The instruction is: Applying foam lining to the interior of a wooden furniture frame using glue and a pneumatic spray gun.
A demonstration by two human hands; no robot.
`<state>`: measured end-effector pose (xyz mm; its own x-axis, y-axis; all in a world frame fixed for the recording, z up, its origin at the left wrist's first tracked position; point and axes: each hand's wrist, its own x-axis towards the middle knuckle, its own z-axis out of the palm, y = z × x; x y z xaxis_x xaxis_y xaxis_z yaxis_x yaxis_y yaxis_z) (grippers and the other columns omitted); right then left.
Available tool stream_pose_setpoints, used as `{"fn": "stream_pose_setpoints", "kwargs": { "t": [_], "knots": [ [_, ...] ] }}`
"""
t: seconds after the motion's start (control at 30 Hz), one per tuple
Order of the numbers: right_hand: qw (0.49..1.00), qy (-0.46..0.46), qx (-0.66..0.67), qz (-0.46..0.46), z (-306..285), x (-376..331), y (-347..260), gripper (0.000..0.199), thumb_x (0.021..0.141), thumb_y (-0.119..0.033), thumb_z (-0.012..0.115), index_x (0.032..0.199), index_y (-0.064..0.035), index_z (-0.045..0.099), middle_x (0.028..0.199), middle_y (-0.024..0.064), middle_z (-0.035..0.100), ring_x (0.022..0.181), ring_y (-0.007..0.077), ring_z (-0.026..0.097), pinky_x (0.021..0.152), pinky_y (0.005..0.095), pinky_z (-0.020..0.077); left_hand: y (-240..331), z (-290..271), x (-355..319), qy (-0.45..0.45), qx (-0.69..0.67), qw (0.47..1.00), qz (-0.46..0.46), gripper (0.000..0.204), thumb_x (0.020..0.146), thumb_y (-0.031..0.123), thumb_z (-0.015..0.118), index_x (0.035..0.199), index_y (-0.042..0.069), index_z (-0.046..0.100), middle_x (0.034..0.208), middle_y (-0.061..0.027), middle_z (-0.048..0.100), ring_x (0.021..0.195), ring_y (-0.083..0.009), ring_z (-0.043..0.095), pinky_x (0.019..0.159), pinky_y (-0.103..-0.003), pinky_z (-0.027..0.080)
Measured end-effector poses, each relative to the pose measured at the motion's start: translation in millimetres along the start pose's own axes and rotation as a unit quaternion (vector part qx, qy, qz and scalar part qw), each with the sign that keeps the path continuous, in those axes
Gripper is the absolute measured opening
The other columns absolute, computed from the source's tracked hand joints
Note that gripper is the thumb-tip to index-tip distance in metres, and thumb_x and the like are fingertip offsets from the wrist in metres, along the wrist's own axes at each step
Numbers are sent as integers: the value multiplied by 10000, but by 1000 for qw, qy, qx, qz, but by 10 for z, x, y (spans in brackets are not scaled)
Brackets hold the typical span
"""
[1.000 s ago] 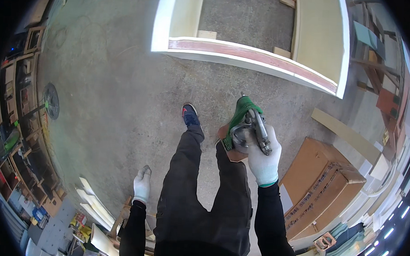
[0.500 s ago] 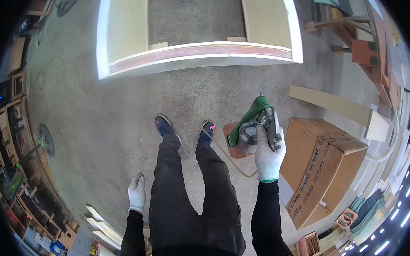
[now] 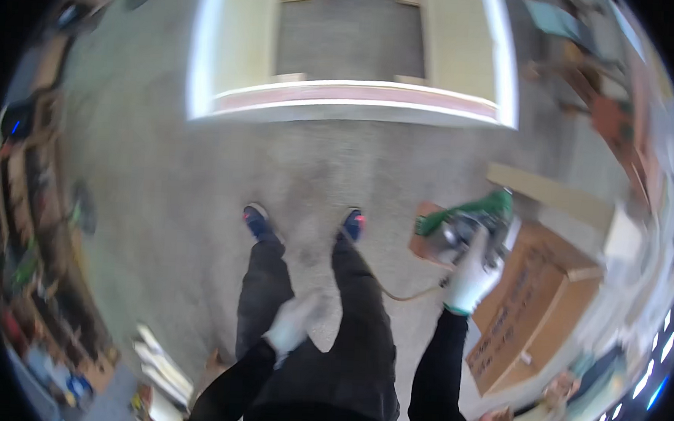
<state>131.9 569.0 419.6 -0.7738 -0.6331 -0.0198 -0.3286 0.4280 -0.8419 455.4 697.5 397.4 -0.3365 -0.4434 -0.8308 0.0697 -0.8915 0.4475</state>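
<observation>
My right hand (image 3: 474, 277), in a white glove, is closed around a hose-fed air tool (image 3: 465, 231) with a metal body and a round grey part. Something green (image 3: 470, 208), like cloth or a bag, lies along the tool's far side. From below that hand a thin tan hose (image 3: 402, 298) curves toward my right shoe. My left hand (image 3: 295, 319), also gloved in white, is over my thighs. Its fingers are smeared by motion, and I see nothing held in it. Blur hides the tool's finer details.
A white-edged frame-like piece (image 3: 357, 114) stands ahead. To the right are a cardboard box (image 3: 530, 304) and a long board (image 3: 545, 192). A reddish-brown panel (image 3: 421, 241) lies beneath the tool. Crowded wooden shelving (image 3: 29, 194) lines the left; pale strips (image 3: 162, 369) lie at lower left.
My left hand has moved right and inward from beside my left leg. My right hand has shifted right with the air tool, and the green part has swung rightward. The view has shifted.
</observation>
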Motion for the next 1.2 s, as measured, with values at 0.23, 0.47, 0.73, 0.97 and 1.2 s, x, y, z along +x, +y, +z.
{"fn": "stream_pose_setpoints", "kwargs": {
  "t": [0.23, 0.47, 0.73, 0.97, 1.2],
  "knots": [
    [981, -85, 27, 170, 424, -966, -1215, 287, 1053, -329, 624, 1127, -52, 609, 789, -5, 555, 658, 72, 513, 568, 239, 423, 251, 678, 523, -146, -716, 608, -311, 924, 920, 688, 599, 1514, 14, 384, 1485, -162, 489, 1349, -336, 489, 1182, -488, 356],
    [957, -222, 181, 35, 1241, -1834, -1977, 446, 1045, -422, 601, 1236, -28, 516, 723, 45, 542, 617, 127, 538, 526, 285, 454, -246, -1882, 515, -5, -708, 659, 256, 378, 995, 419, 592, 1170, 85, 628, 1023, -47, 677, 941, -192, 668, 867, -375, 557],
    [900, -368, 224, 64, 636, -1842, -2545, 554, 1045, -519, 560, 1320, -39, 545, 851, 19, 515, 636, 133, 487, 612, 286, 414, -326, -3805, -2485, 327, -656, 562, 384, 176, 1027, 303, 622, 1027, 127, 632, 874, -5, 635, 721, -117, 577, 631, -295, 501],
    [829, -466, 303, 61, 617, -1262, -2022, 662, 1014, -571, 555, 1438, -73, 452, 1235, 112, 593, 1035, 269, 623, 857, 430, 531, -1054, -3047, -2713, 508, -401, 628, 432, 349, 1063, 176, 562, 1387, 50, 538, 1057, -11, 620, 864, -97, 568, 721, -218, 477],
    [895, -431, 108, 44, 1573, -318, -257, 167, 1008, -178, 627, 1070, -30, 673, 942, 24, 686, 806, 109, 621, 677, 281, 484, -1215, -2219, -1836, 617, -131, 740, 233, 299, 1001, 128, 643, 1278, 16, 625, 995, -20, 653, 938, -144, 621, 900, -291, 504]
  ]
}}
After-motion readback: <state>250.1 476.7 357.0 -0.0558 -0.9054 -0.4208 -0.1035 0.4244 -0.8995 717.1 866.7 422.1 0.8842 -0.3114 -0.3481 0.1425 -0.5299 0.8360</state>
